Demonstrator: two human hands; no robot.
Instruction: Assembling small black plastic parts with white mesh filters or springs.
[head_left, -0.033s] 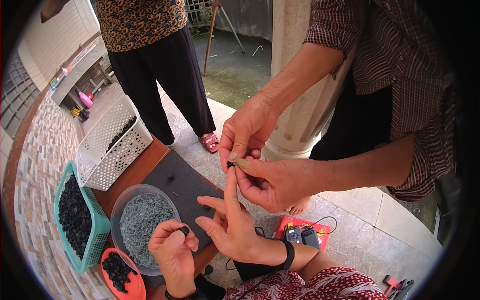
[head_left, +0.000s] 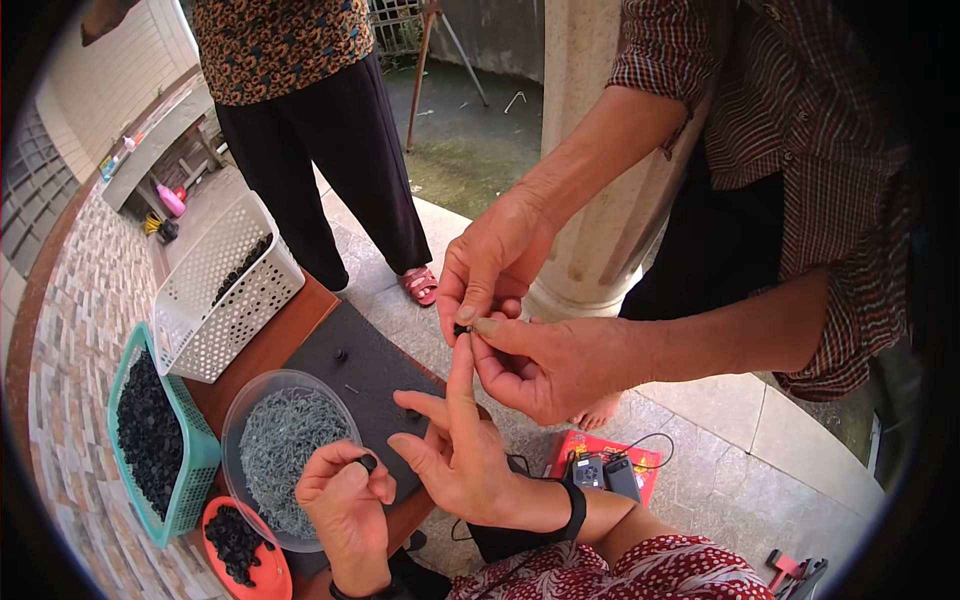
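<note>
Nothing has shifted since the earlier frame; both of my hands and the other person's hands sit as they did.

My left hand [head_left: 345, 495] is curled closed, pinching a small black piece [head_left: 367, 463] between thumb and forefinger, just over the near rim of the clear bowl [head_left: 240, 420]. My right hand [head_left: 455, 455] is open, fingers spread, its forefinger pointing up to touch the hands of the person standing across from me. That person's upper hand [head_left: 490, 265] and lower hand [head_left: 550, 365] meet at the fingertips, pinching a second small black part [head_left: 461, 328] between them.

The clear bowl holds a grey mass of thin pins and stands at the near edge of the brown table [head_left: 270, 350]. A black mat [head_left: 355, 365] lies on the table's right side, with a few tiny pieces on it. At the table's far edge a white perforated basket [head_left: 225, 300] tilts, dark pieces showing inside. At the left edge a teal basket [head_left: 195, 455] is full of black pieces, and at the near left corner an orange dish [head_left: 265, 575] holds more of them.

On the pale floor to my right lies a flat red box [head_left: 580, 445] with two small black devices [head_left: 605, 475] and a thin cable on top. A second person in dark trousers [head_left: 320, 150] stands beyond the table. Far left, on a grey ledge, a pink bottle [head_left: 170, 200] stands; I cannot make out any label.
</note>
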